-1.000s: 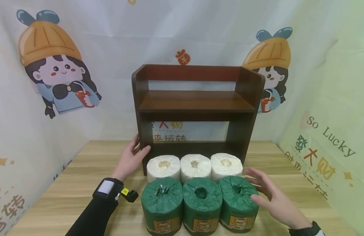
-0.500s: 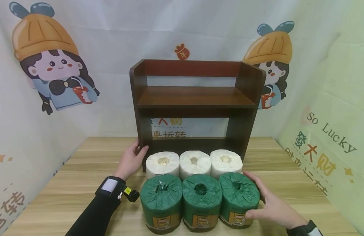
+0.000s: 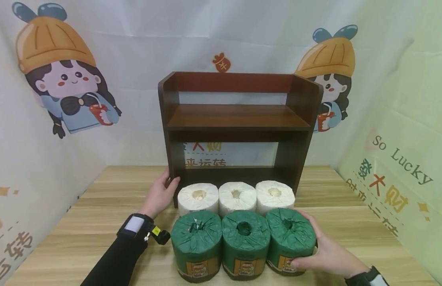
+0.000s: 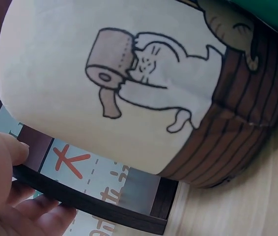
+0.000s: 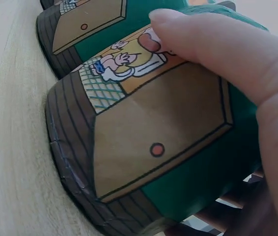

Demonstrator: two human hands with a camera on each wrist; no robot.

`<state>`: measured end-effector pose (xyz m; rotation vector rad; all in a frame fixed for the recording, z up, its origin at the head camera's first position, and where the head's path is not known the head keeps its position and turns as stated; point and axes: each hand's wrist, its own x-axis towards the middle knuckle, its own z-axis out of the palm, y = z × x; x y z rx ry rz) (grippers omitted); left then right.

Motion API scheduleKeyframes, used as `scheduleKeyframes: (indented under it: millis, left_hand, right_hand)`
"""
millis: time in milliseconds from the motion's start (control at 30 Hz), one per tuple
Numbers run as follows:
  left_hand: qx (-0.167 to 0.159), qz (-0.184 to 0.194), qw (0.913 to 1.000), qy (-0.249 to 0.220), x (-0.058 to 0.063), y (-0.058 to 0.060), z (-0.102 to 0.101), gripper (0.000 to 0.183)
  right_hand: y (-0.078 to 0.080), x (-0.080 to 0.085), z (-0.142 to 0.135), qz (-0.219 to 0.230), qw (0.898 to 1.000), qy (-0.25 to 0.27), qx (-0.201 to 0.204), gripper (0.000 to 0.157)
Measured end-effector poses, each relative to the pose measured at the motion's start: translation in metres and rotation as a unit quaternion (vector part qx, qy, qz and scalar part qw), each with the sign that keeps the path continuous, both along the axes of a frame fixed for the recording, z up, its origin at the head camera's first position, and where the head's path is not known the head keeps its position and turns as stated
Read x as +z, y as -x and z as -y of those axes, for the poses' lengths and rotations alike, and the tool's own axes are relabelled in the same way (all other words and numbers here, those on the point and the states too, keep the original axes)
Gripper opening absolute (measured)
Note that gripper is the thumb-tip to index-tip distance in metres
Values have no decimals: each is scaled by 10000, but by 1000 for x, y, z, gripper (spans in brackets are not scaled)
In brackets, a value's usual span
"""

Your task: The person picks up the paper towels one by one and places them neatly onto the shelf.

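Note:
A dark brown two-tier shelf point(image 3: 239, 117) stands on the table. My left hand point(image 3: 159, 195) grips the lower edge of its left side panel; in the left wrist view the thumb point(image 4: 11, 147) lies on one side and the fingertips point(image 4: 55, 216) on the other. Three white-wrapped toilet rolls point(image 3: 237, 197) stand in a row before the shelf. In front of them is a row of three green-wrapped rolls point(image 3: 245, 234). My right hand point(image 3: 326, 252) holds the rightmost green roll point(image 3: 290, 232), thumb across its printed front, fingers round its right side and partly hidden behind it.
Wood-grain tabletop point(image 3: 88, 222) extends to both sides of the rolls. A printed cloth backdrop point(image 3: 138, 55) rises behind the shelf and along both sides. A small black device point(image 3: 160, 236) juts from the left wrist strap, near the left green roll.
My right hand has moved in from beside the rightmost green roll and taken hold of it. The left hand stays on the shelf panel. The head view has tipped slightly downward.

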<state>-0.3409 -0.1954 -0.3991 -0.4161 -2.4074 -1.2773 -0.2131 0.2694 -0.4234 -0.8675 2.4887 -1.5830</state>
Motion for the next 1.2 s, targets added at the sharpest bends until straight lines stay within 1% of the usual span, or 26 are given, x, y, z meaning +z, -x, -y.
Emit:
scheduleKeyframes:
  millis: [100,267,567,867,1033,1200]
  left_hand:
    - [3,-9,10000,36,0,1,0,49]
    - [5,-21,10000,59,0,1,0,50]
    - [13,51,10000,80,0,1,0,50]
    - [-74,79,9999,58,0,1,0,51]
    - [-115,32,9999,58,0,1,1,50]
    - [-88,90,9999,37,0,1,1,49]
  right_hand:
    - [-1,0,1,-173,9997,-115,-152,112]
    - [-1,1,2,-303,9987,-222,-344,109]
    - [-4,6,0,-461,9973,-266,-496,105]
    - [-8,12,-3,-512,9977,-200,-385,100]
    - [-13,21,-5,-602,9976,-55,-330,97]
    - [-17,32,-9,-721,9968,184,-294,94]
